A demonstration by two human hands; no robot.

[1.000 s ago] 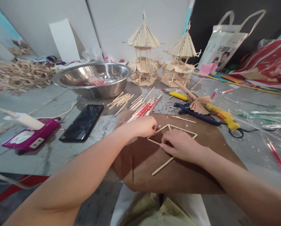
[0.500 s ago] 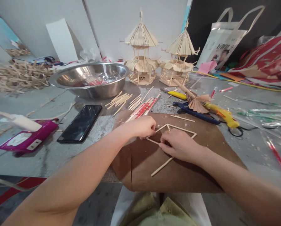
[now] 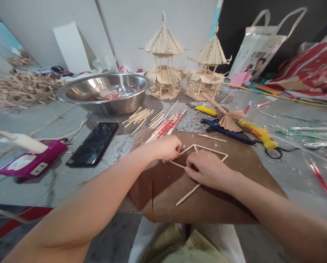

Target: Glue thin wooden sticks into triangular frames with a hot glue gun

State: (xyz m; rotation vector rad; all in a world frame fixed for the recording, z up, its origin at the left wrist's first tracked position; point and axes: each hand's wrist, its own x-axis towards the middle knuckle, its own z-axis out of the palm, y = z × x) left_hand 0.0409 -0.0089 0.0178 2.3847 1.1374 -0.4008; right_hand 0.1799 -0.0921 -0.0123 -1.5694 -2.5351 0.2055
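Note:
A frame of thin wooden sticks [image 3: 211, 150] lies on a brown sheet [image 3: 163, 199] in front of me. My left hand [image 3: 170, 148] is closed at the frame's left corner, its fingers curled down onto the stick ends. Over the middle of the frame, my right hand [image 3: 204, 166] is bent with thumb and fingers together on a stick; a ring shows on one finger. The fingertips of both hands are partly hidden. One loose stick [image 3: 188, 195] pokes out below my right hand, and another stick [image 3: 212, 137] lies beyond the frame.
Bundled sticks [image 3: 166, 126] lie past my left hand, near a steel basin [image 3: 106, 106] and a phone [image 3: 93, 144]. Two stick pagodas [image 3: 165, 47] stand behind. Blue pliers [image 3: 229, 132], a yellow cutter [image 3: 206, 110] and a yellow glue gun [image 3: 259, 133] are at right; a purple power strip [image 3: 33, 159] is left.
Both hands keep almost the same position on the stick frame. Only a very slight shift of the whole view is visible.

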